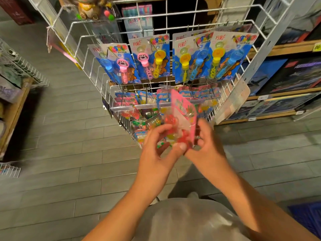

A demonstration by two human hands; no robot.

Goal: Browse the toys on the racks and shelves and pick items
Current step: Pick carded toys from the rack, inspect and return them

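Observation:
A pink blister-pack toy [183,117] with red and yellow pieces inside is held up in front of the white wire rack [173,18]. My left hand [159,145] grips its lower left, thumb on the front. My right hand [206,141] holds its right edge from behind. The pack is blurred. Above it, several bubble-wand cards [151,58] hang in a row on the rack's hooks. Behind the pack, small pink and blue packs [126,100] hang on the lower tier.
Wooden shelves with dark boxed toys [295,75] stand to the right. Another wire basket and wooden stand [20,80] are at the left. Grey plank floor [69,153] lies below. A blue crate [309,218] sits at the lower right.

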